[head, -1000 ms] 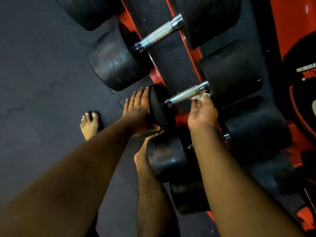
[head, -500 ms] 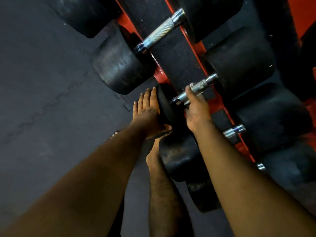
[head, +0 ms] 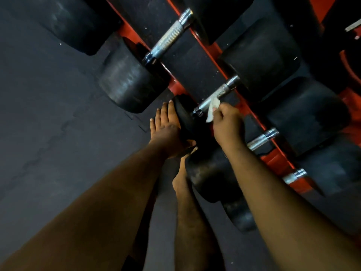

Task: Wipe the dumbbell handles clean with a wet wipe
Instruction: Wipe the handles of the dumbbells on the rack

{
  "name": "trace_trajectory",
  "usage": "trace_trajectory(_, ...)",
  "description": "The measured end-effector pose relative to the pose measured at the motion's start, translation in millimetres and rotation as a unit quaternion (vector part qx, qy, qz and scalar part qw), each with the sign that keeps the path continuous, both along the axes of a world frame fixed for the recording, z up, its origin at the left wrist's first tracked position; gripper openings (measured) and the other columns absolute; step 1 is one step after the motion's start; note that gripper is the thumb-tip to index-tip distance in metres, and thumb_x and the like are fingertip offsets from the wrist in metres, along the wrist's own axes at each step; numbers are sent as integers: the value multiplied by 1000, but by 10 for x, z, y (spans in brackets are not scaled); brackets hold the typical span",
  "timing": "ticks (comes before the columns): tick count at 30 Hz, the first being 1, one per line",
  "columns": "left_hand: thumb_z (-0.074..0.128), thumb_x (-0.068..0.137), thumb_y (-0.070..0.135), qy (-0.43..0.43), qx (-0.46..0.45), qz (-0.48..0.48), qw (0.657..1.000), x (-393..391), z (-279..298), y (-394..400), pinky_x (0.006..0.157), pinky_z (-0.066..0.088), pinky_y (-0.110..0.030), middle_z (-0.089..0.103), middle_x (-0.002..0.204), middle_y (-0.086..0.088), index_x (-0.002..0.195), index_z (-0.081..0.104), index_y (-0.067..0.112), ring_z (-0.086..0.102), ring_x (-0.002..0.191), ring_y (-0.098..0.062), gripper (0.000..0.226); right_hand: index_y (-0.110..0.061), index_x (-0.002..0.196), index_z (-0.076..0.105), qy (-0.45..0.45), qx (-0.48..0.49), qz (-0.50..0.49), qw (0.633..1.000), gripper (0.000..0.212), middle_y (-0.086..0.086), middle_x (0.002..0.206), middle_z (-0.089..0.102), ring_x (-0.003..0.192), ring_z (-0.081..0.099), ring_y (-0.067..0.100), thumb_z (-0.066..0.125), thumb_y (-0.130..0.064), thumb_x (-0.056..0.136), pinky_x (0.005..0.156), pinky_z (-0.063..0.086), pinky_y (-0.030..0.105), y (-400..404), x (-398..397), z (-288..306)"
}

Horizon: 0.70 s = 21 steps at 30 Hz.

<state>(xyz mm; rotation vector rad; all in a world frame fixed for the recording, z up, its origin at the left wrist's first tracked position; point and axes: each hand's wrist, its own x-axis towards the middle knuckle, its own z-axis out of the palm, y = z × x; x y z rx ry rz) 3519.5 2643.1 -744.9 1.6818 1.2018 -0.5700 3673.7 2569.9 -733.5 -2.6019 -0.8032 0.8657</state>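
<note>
My right hand pinching a crumpled white wet wipe against the knurled steel dumbbell handle, left hand flat (fingers straight) on its black rubber end

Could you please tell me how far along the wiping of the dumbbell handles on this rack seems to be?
Nothing shows as finished; the pictures cannot tell which handles are clean. In hand: the right hand pinches the wet wipe against the middle dumbbell's handle, while the left hand lies flat on that dumbbell's near head. Possibly left: the upper handle and two lower handles, none being touched.
</note>
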Motion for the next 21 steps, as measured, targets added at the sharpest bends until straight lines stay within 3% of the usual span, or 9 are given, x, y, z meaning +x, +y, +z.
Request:
trace_trajectory(3,90,67,48,-5,-6,0,1000,-10,-3,21,126,-4,-52,-13,170,-5,160,-17,19,-12,156,-28,144,-12,138,60,-91,83,93,988,39,8,141,60,128,57,21,51,-11,100,107,45,30,193,299,55)
trace_trajectory(5,90,67,48,-6,-9,-1,1000,-15,-11,18,126,-4,-52,-14,169,-5,159,-17,19,-13,156,-28,145,-7,143,53,-142,9,259,955,49,13,153,46,143,41,31,46,1,95,119,34,42,224,383,-105)
trace_trajectory(7,90,67,48,-2,-7,-2,1000,-12,-23,12,126,-4,-51,-15,169,-5,159,-18,18,-14,156,-28,145,-3,144,50,-159,-56,366,915,52,15,157,41,151,25,33,39,2,94,123,18,46,185,359,-273)
trace_trajectory(9,90,68,48,-3,-9,-1,1000,-22,-42,10,126,-5,-51,-15,169,-5,159,-18,18,-15,156,-27,145,-3,143,51,-142,-58,415,897,54,14,155,43,151,25,31,33,0,92,123,8,43,155,241,-332)
trace_trajectory(12,90,68,47,-5,-5,1,1000,-21,-46,-10,126,-5,-50,-16,170,-4,160,-17,19,-15,156,-26,144,-1,140,54,-81,-31,490,868,60,15,149,51,147,34,33,25,-1,88,122,10,41,104,136,-375)
trace_trajectory(15,90,67,48,-18,18,10,1000,-40,-40,-41,127,-4,-50,-12,170,-2,161,-15,19,-12,156,-24,143,-1,141,54,-45,19,487,872,55,13,146,54,142,42,33,45,9,88,119,25,43,-93,225,-327)
trace_trajectory(18,89,68,49,-38,58,28,997,-114,-26,-129,127,-2,-49,-5,171,-2,162,-7,19,-7,157,-23,137,-4,139,57,17,32,421,906,54,15,143,57,137,49,34,45,8,87,113,37,39,-451,273,-169)
trace_trajectory(21,82,79,45,-50,123,61,989,-112,68,-422,127,-3,-46,-2,171,-7,163,1,15,-7,157,-25,120,-5,135,61,58,37,231,971,51,18,139,59,129,54,18,41,1,89,110,32,14,-894,374,77)
